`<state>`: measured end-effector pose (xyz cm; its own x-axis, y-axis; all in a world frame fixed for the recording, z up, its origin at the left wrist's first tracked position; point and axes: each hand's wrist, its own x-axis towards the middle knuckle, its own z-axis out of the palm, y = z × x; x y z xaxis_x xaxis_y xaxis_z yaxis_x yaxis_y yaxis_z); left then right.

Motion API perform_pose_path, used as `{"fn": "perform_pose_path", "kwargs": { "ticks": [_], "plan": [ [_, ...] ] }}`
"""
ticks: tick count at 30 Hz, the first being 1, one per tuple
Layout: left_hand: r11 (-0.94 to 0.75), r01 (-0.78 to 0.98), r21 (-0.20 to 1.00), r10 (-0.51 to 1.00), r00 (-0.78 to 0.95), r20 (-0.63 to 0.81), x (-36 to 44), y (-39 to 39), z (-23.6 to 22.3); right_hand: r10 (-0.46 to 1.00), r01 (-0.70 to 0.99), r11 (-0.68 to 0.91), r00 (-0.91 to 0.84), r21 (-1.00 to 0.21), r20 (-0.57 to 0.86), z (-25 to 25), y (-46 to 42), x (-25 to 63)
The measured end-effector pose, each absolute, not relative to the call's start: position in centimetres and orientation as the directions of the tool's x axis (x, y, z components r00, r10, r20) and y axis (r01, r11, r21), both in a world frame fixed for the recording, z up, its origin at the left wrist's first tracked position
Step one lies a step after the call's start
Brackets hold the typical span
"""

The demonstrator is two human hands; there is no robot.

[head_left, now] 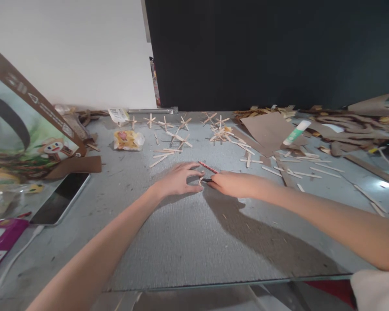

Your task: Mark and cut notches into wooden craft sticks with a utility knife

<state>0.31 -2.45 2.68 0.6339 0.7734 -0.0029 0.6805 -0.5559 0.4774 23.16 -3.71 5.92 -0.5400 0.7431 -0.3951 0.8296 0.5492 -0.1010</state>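
My left hand rests on the grey tabletop, thumb and fingers curled around a short piece of pale wooden stick. Facing it, my right hand is closed on a thin dark-tipped tool whose point meets the piece; its kind is not clear. A red patterned rod sticks out beside the right fingers; whether it is held or lies on the table I cannot tell. Beyond the hands lie loose wooden sticks and several star shapes of crossed sticks.
On the right are a glue stick, cardboard and scattered sticks. To the left, a phone with a white cable lies near a purple box and a printed bag. A yellow packet sits farther back.
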Motion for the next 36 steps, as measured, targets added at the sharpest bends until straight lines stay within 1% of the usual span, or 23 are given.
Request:
{"fn": "perform_pose_path", "kwargs": {
  "ticks": [5, 9, 14, 17, 20, 24, 27, 30, 36],
  "plan": [
    [-0.559, 0.676, 0.480, 0.774, 0.633, 0.011, 0.4, -2.4, 2.3, 0.742, 0.835, 0.549, -0.508, -0.040, -0.438, 7.0, -4.0, 22.5],
    [-0.567, 0.650, 0.506, 0.767, 0.640, 0.037, 0.5, -2.2, 2.1, 0.712, 0.792, 0.608, -0.516, 0.050, -0.477, 7.7, -4.1, 21.9],
    [-0.563, 0.638, 0.525, 0.753, 0.658, 0.008, 0.4, -1.9, 2.3, 0.683, 0.741, 0.665, -0.552, 0.094, -0.479, 7.6, -4.0, 21.7],
    [-0.552, 0.639, 0.536, 0.755, 0.656, -0.006, 0.4, -2.0, 2.5, 0.710, 0.779, 0.624, -0.538, 0.054, -0.454, 6.9, -4.0, 22.0],
    [-0.554, 0.642, 0.530, 0.762, 0.648, 0.011, 0.4, -2.3, 2.5, 0.729, 0.805, 0.594, -0.538, 0.000, -0.424, 6.3, -4.1, 22.3],
    [-0.592, 0.640, 0.490, 0.773, 0.622, 0.122, 0.3, -2.8, 2.5, 0.773, 0.847, 0.529, -0.504, -0.047, -0.384, 6.2, -4.6, 22.3],
    [-0.627, 0.655, 0.422, 0.766, 0.616, 0.183, 0.4, -3.4, 2.8, 0.807, 0.876, 0.474, -0.470, -0.082, -0.358, 6.2, -5.2, 22.0],
    [-0.647, 0.684, 0.338, 0.755, 0.636, 0.158, 0.9, -4.1, 3.2, 0.830, 0.896, 0.432, -0.441, -0.106, -0.343, 6.1, -5.5, 21.9],
    [-0.633, 0.740, 0.228, 0.770, 0.633, 0.080, 2.1, -5.2, 3.8, 0.853, 0.907, 0.388, -0.421, -0.164, -0.310, 5.7, -5.7, 22.3]
  ]
}}
